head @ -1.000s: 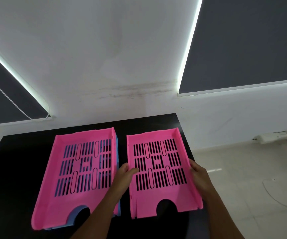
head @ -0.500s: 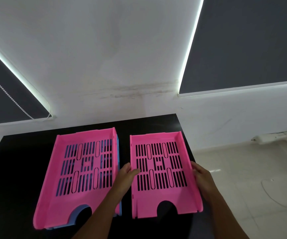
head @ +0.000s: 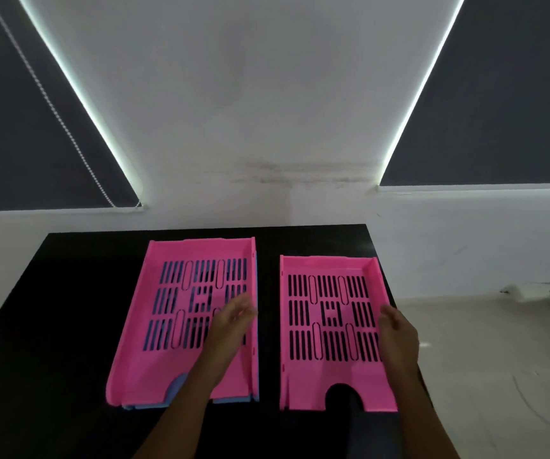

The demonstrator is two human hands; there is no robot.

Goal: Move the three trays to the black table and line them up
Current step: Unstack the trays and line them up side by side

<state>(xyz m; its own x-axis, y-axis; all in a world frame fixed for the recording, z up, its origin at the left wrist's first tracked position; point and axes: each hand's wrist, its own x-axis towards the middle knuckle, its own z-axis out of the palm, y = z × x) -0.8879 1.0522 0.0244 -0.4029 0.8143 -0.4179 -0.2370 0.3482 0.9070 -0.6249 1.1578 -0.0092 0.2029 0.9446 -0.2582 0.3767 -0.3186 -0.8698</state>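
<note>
Two pink slotted trays lie side by side on the black table (head: 68,293). The left pink tray (head: 154,342) sits stacked on a blue tray (head: 177,389), of which only edges and slots show. The right pink tray (head: 329,376) lies flat near the table's right edge. My left hand (head: 233,321) hovers open over the right part of the left pink tray, blurred. My right hand (head: 397,329) is open beside the right rim of the right tray, holding nothing.
A white wall with two dark roller blinds rises behind the table. To the right, pale floor (head: 498,376) lies below the table's edge, with a white power strip (head: 538,289) by the wall. Bare black tabletop extends left of the stack.
Both hands have let go of the right pink tray, which now lies flat on the table. My left hand has moved left over the stacked tray.
</note>
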